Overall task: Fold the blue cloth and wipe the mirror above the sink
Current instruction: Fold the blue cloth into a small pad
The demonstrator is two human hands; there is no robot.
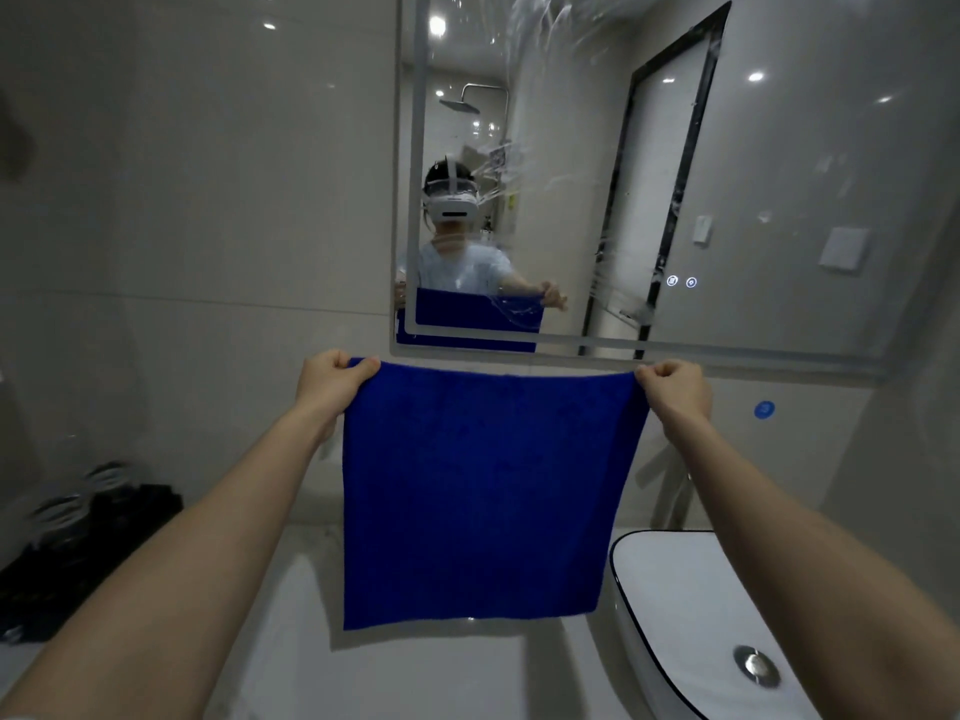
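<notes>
Cloth [478,491] hangs free in the air, spread as one flat blue square, over the table [415,678] and just left of the sink [675,589], with its top edge a little below the mirror [779,174]. The left hand [327,379] pinches the top left corner and the right hand [675,387] the top right one. On each hand the fingers [363,367] are curled in and closed on the hem.

It looks light and quite limp. The top edge sags a touch between the two grips, and the rest drops straight down under its own weight, with no stiffness to hold a shape. The surface reads as a short soft pile, so it should grip skin well and is unlikely to slip from a pinch. It will not break or crease for good, and rough handling costs nothing.

For folding, the corners are the right hold. Bringing the two hands together would likely halve it cleanly, though the loose lower corners may swing and need lining up. For wiping, a folded pad held under a flat palm should press more evenly than a bunch. The mirror bears pale streaks [540,28] across its upper middle. It is rigid and fixed, so firm pressure seems safe.
</notes>
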